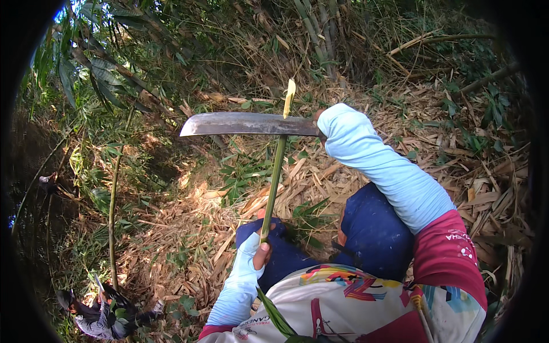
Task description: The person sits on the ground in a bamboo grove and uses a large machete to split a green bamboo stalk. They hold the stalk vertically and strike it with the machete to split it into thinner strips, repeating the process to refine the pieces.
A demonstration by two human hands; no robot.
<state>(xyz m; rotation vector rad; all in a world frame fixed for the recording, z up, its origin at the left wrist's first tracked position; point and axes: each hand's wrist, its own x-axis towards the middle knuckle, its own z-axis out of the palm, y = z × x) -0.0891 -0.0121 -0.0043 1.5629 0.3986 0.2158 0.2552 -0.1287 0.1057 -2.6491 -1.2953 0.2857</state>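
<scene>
My left hand [261, 255], in a light blue sleeve, is closed round the lower end of a slim green stick [274, 186], which looks like bamboo. The stick points up and away from me, and its far tip is cut to pale yellow wood. My right hand [322, 127] is shut on a machete, its handle hidden in the fist. The long dark machete blade [243, 124] reaches leftward across the stick just below the pale tip. From this view I cannot tell whether the edge is biting into the wood.
Dry bamboo leaves [211, 228] cover the ground around my knees. A thin upright pole [116, 200] stands at the left. At the lower left a person [106, 314] is low to the ground. Bamboo stems [320, 34] and leafy branches crowd the far side.
</scene>
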